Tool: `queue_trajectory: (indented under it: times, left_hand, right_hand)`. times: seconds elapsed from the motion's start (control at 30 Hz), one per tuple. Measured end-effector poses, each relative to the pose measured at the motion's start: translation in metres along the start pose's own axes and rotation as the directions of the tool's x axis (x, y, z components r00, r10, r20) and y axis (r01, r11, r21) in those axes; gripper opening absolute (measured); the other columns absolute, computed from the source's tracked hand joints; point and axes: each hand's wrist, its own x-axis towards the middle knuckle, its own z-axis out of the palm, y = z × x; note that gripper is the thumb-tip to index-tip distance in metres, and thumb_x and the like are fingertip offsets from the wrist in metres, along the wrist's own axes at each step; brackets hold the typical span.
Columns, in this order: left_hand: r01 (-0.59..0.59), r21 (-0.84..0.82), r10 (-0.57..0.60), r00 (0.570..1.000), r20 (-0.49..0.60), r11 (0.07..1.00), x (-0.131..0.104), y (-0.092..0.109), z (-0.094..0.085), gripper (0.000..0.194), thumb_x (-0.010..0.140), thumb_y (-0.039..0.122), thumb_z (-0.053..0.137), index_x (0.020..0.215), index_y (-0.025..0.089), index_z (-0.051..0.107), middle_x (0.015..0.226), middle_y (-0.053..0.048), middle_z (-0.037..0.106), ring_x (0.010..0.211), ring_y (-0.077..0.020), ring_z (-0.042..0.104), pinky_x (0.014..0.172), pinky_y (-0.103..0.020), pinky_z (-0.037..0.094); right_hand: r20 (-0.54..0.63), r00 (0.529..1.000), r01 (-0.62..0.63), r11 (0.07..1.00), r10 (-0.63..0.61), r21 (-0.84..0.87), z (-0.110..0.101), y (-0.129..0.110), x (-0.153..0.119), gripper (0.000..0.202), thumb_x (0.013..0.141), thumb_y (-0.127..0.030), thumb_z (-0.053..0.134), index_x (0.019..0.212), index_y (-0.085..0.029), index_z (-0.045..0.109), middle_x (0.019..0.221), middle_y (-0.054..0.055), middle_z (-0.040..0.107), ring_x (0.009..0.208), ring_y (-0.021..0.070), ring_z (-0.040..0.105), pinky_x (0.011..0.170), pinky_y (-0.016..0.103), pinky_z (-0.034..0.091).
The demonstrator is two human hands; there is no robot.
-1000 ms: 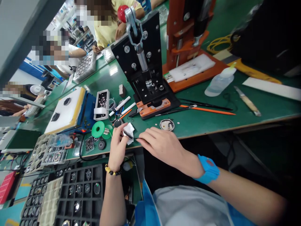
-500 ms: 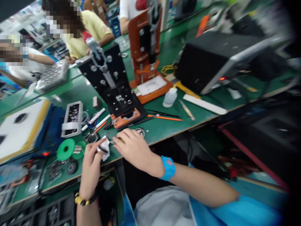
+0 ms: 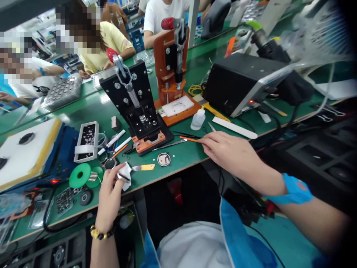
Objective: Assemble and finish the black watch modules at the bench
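My left hand [image 3: 110,191] is closed at the front edge of the bench, pinching a small dark, silver-edged part [image 3: 123,176] over a crumpled white wipe [image 3: 126,171]. Its exact kind is unclear. Beside the wipe lies a small yellow-handled blade [image 3: 146,167], touched by neither hand. My right hand [image 3: 230,152] is farther right, fingers closed on one end of a thin orange stick [image 3: 189,139] that lies on the bench. Black tweezers [image 3: 185,134] rest just behind the stick. A round watch-like part [image 3: 164,159] sits between my hands.
A black toggle-clamp press [image 3: 136,104] and an orange one [image 3: 171,70] stand ahead. A clear bottle [image 3: 198,119], white strip [image 3: 234,127] and black box unit [image 3: 240,83] are right. Solder spools [image 3: 80,175] and a parts tray [image 3: 87,141] lie left. Co-workers sit across the bench.
My right hand has let go of the yellow-handled blade, now on the bench, and moved right to the orange stick. The left hand keeps its part and wipe in nearly the same place.
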Motion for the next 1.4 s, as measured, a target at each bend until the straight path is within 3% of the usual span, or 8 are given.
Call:
queue_trajectory:
  times: [0.23, 0.4, 0.57, 0.7, 0.77, 0.87, 1.13, 1.4]
  left_hand:
    - [-0.023, -0.035, 0.023, 1.0, -0.019, 0.999, -0.002, 0.003, 0.001, 0.04, 0.094, 0.035, 0.051, 0.126, 0.026, 0.072, 0.11, -0.004, 0.057, 0.105, -0.024, 0.057, 0.086, -0.033, 0.044]
    - [-0.032, -0.031, 0.032, 0.999, 0.004, 0.999, 0.0, 0.005, 0.0, 0.04, 0.094, 0.029, 0.049, 0.125, 0.024, 0.072, 0.109, -0.005, 0.056, 0.103, -0.0216, 0.057, 0.089, -0.032, 0.043]
    - [-0.025, -0.04, 0.026, 1.0, 0.01, 0.999, -0.001, 0.004, -0.001, 0.041, 0.094, 0.027, 0.049, 0.128, 0.026, 0.072, 0.105, -0.004, 0.053, 0.1, -0.0207, 0.055, 0.087, -0.031, 0.044]
    - [-0.044, -0.053, 0.045, 0.999, 0.021, 0.998, -0.002, 0.004, -0.002, 0.044, 0.093, 0.025, 0.048, 0.131, 0.026, 0.07, 0.109, -0.004, 0.055, 0.104, -0.0212, 0.054, 0.091, -0.031, 0.043]
    - [-0.054, -0.064, 0.056, 0.998, 0.028, 0.996, -0.001, 0.004, -0.003, 0.045, 0.092, 0.026, 0.049, 0.134, 0.026, 0.068, 0.11, -0.004, 0.056, 0.101, -0.0206, 0.053, 0.092, -0.031, 0.043]
    - [-0.047, -0.078, 0.05, 0.998, 0.029, 0.996, 0.0, 0.003, -0.004, 0.049, 0.091, 0.028, 0.052, 0.138, 0.026, 0.064, 0.106, -0.003, 0.056, 0.092, -0.0191, 0.051, 0.089, -0.031, 0.043]
    - [-0.055, -0.061, 0.057, 0.998, 0.023, 0.997, 0.0, 0.004, -0.001, 0.045, 0.091, 0.028, 0.051, 0.132, 0.025, 0.069, 0.113, -0.005, 0.056, 0.103, -0.0212, 0.055, 0.088, -0.031, 0.046]
    - [-0.055, -0.074, 0.058, 0.998, 0.036, 0.996, 0.0, 0.001, 0.0, 0.044, 0.095, 0.025, 0.049, 0.134, 0.028, 0.071, 0.106, -0.004, 0.051, 0.105, -0.0201, 0.053, 0.092, -0.031, 0.047]
  right_hand:
    - [-0.005, 1.0, -0.022, 0.999, 0.022, 0.03, 0.0, 0.026, -0.008, 0.017, 0.1, -0.027, 0.055, 0.09, -0.018, 0.066, 0.084, 0.01, 0.069, 0.082, 0.0262, 0.066, 0.062, 0.036, 0.038]
    - [-0.074, 0.957, -0.242, 0.914, 0.279, 0.324, 0.01, 0.019, -0.011, 0.058, 0.104, -0.072, 0.032, 0.11, -0.025, 0.066, 0.085, 0.011, 0.072, 0.068, 0.0231, 0.064, 0.051, 0.036, 0.034]
    - [0.104, 0.913, -0.236, 0.303, 0.395, 0.923, -0.014, -0.043, 0.003, 0.038, 0.101, -0.059, 0.059, 0.116, -0.027, 0.073, 0.084, 0.005, 0.077, 0.068, 0.0173, 0.072, 0.063, 0.034, 0.055]
    - [0.188, 0.982, -0.183, -0.315, -0.014, 0.931, -0.02, -0.1, 0.028, 0.034, 0.103, -0.048, 0.058, 0.12, -0.025, 0.076, 0.111, 0.01, 0.081, 0.109, 0.0302, 0.077, 0.089, 0.044, 0.065]
    - [0.176, 0.977, -0.211, -0.432, -0.12, 0.877, -0.016, -0.124, 0.041, 0.036, 0.098, -0.042, 0.068, 0.129, -0.023, 0.071, 0.121, 0.01, 0.079, 0.115, 0.0291, 0.075, 0.088, 0.04, 0.066]
    - [0.221, 0.975, -0.219, -0.379, -0.04, 0.899, -0.009, -0.153, 0.054, 0.026, 0.099, -0.041, 0.068, 0.112, -0.02, 0.076, 0.101, 0.007, 0.082, 0.096, 0.0224, 0.079, 0.079, 0.031, 0.064]
    - [-0.028, 0.99, -0.001, 0.205, 0.141, 0.979, 0.01, -0.181, 0.059, 0.018, 0.105, -0.029, 0.057, 0.101, -0.018, 0.071, 0.09, 0.003, 0.076, 0.079, 0.0164, 0.07, 0.071, 0.028, 0.052]
    - [-0.133, 0.988, 0.104, 0.304, 0.078, 0.947, 0.018, -0.183, 0.057, 0.018, 0.109, -0.027, 0.053, 0.107, -0.02, 0.069, 0.101, 0.004, 0.078, 0.092, 0.0183, 0.073, 0.082, 0.03, 0.056]
